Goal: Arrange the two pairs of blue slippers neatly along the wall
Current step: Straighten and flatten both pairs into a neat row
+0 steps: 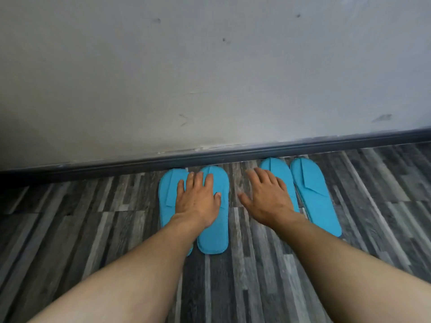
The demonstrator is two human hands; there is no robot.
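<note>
Four slippers line the wall (210,78); our left hand (197,201) and right hand (265,199) rest flat, gripping nothing (nearly done, we judge).

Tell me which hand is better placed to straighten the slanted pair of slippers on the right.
The right hand. It lies open over the right pair, which slants away from the wall. The left hand rests flat on the left pair.

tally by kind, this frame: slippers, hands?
Blue slippers: 4, in a left pair under the left hand and a right pair beside the right hand
Hands: 2, left hand and right hand
Total: 6
</note>
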